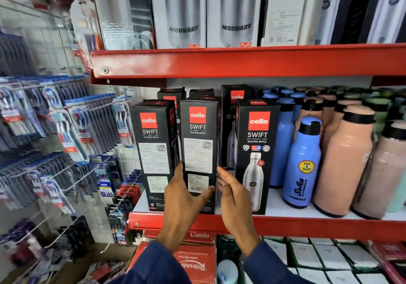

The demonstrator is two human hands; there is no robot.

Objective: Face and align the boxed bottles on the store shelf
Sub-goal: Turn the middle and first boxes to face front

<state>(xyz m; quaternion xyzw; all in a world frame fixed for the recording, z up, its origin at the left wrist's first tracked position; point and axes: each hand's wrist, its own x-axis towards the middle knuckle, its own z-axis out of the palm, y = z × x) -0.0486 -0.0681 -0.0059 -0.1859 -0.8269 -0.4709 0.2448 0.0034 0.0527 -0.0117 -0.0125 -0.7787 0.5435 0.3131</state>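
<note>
Three black Cello Swift boxes stand along the front of the red-edged shelf (307, 225). The middle box (198, 143) shows its printed label side. The left hand (186, 198) grips its lower part, thumb across the front and fingers along its left edge. The right hand (232, 196) is spread open just right of the middle box, before the right box (256, 152), which shows its bottle picture. The left box (153, 147) stands just left of the middle box, label side out.

Three black boxes at the shelf front, the left box (153, 152), middle box (198, 143) and right box (256, 152), read "cello SWIFT". Two grey boxes (236, 13) above read "MODWARE". A blue bottle (304, 165) carries a yellow "Hot & Cold" sticker.
</note>
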